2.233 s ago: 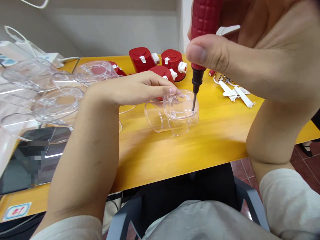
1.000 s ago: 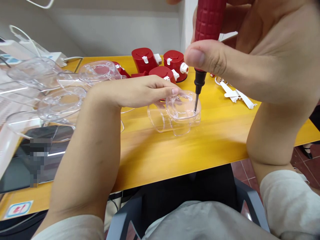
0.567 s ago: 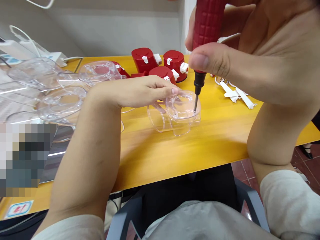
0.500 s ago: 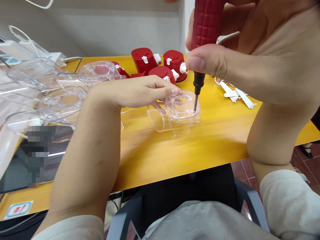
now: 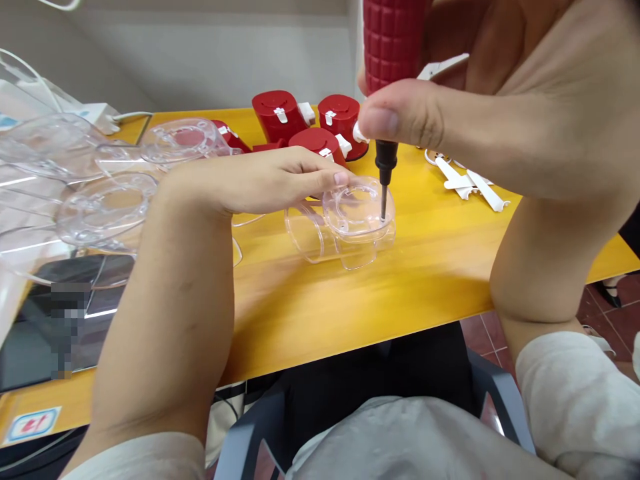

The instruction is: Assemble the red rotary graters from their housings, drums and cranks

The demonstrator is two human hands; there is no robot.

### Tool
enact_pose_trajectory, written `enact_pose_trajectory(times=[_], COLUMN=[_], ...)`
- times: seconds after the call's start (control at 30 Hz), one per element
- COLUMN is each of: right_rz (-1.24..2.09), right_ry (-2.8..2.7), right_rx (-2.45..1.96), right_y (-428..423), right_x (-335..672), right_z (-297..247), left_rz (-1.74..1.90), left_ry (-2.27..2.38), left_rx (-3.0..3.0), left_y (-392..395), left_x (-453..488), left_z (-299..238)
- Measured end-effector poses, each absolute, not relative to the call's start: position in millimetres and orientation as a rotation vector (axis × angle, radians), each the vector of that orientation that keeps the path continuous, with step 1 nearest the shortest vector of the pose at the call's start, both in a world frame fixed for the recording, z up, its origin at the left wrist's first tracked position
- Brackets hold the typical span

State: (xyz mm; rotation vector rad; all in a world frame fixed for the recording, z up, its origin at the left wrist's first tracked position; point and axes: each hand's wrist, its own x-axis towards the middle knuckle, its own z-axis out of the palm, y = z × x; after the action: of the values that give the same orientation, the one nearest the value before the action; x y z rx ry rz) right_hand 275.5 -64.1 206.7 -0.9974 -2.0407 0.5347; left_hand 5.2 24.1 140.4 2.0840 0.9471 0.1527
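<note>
- Screw work seems to be the step in hand: the driver (image 5: 393, 50) is pointed down, and its tip is set at the near right edge of the clear casing (image 5: 357, 230). Whether a screw is being tightened or loosened can't be told from here.
- The driver is gripped in the right hand (image 5: 480, 127), with the thumb pressed along the handle. The shaft is held nearly upright, just slightly tilted. The top of the handle is cut off by the frame.
- The casing is steadied by the left hand (image 5: 287, 177), thumb laid on its upper left edge. Most of the fingers are hidden behind, so how tightly it's pinched can't be told.
- The casing itself is rested on the bench (image 5: 400, 290), between the two arms, with its round face turned up and a tube stuck out to the left.
- As for what the move calls for, imo: the tip should be held square in its seat, light downward pressure applied, and the casing not allowed to skid. Clear plastic could probably be scratched by a slip.
- Red containers (image 5: 277, 117) are lined up behind the left hand, white strips (image 5: 483, 190) are left crossed near the right arm, and more clear parts (image 5: 107, 207) are piled over on the left.
</note>
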Motion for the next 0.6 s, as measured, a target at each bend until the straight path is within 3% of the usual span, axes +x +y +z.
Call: enact_pose_trajectory(times=[0.2, 0.4, 0.6], right_rz=[0.498, 0.709, 0.354], right_ry=[-2.066, -1.975, -2.015], right_rx=[-0.945, -0.851, -1.025], right_y=[-69.3, -72.9, -59.6], right_x=[273.0, 272.4, 278.4], right_z=[203.6, 207.5, 195.0], left_rz=[0.074, 0.060, 0.086], left_ry=[1.003, 1.011, 0.986], left_rx=[2.050, 2.116, 2.118], left_y=[21.5, 23.9, 22.9], left_x=[7.7, 5.7, 5.0], left_z=[142.8, 142.5, 143.0])
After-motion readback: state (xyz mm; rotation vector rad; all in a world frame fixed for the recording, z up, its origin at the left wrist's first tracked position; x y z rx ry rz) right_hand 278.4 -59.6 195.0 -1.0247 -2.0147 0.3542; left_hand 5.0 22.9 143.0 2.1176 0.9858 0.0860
